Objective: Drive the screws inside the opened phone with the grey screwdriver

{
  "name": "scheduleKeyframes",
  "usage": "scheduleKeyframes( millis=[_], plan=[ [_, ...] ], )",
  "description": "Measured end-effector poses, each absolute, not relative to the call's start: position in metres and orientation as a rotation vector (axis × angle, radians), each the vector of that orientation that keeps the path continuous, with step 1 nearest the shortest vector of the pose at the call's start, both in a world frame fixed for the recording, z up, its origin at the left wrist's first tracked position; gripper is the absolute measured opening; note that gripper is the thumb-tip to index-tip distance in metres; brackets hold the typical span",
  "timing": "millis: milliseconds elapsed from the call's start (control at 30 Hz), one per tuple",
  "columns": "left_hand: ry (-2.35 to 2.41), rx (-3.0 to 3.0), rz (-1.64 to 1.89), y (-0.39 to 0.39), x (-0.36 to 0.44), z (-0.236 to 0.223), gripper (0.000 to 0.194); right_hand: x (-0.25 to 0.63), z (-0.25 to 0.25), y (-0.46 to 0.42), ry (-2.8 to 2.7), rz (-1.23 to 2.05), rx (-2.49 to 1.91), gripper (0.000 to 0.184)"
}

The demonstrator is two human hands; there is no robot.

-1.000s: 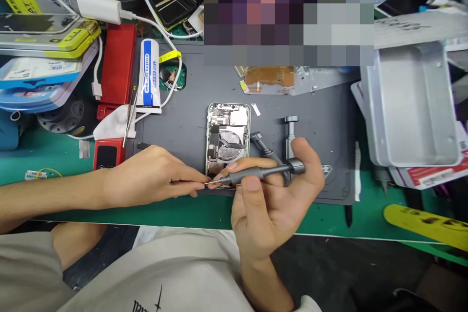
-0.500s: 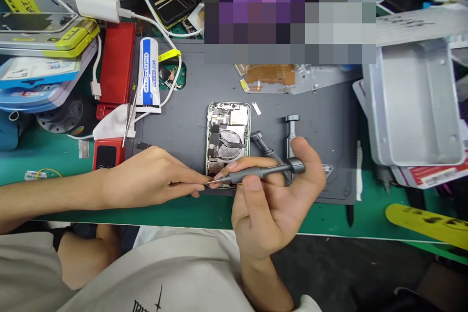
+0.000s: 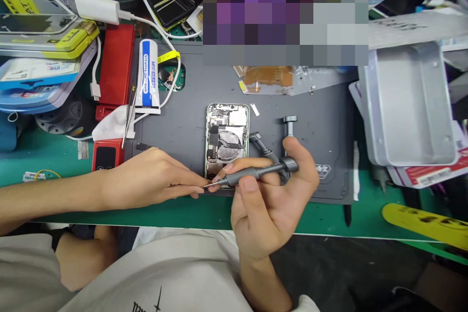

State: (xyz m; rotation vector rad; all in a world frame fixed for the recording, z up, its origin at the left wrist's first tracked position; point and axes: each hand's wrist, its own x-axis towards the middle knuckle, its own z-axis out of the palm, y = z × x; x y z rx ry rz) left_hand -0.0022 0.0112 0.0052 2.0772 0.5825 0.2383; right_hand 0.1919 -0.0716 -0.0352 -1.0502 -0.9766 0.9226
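An opened phone (image 3: 227,141) lies on the grey mat, its inner boards and a round coil showing. My right hand (image 3: 272,204) is closed round a grey precision screwdriver (image 3: 243,174), held slanted over the phone's lower end with the tip pointing left. The fingers of my left hand (image 3: 157,180) are pinched together at that tip, left of the phone's lower edge. What they pinch, if anything, is too small to make out. Two more grey screwdrivers, one standing out at the right (image 3: 290,124) and one slanting (image 3: 261,142), lie beside the phone, partly behind my right hand.
A small metal strip (image 3: 255,109) lies near the phone's top right corner. At the left are a white and blue tube (image 3: 148,75), tweezers (image 3: 128,114) and a red box (image 3: 116,66). A grey metal tray (image 3: 413,107) stands at the right, a yellow tool (image 3: 424,224) at the front edge.
The screwdriver's handle end has tilted and shifted slightly left with my right hand. My left hand stays at the tip. The whole view has shifted a little.
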Motion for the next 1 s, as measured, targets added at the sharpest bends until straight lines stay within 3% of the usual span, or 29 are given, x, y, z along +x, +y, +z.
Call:
scheduleKeyframes(
  millis=[1000],
  plan=[
    [0.467, 2.249, 0.249, 0.0102, -0.0040, 0.0039, 0.022, 0.1889, -0.0278, -0.0727, -0.850, 1.000, -1.106, 0.053]
  ],
)
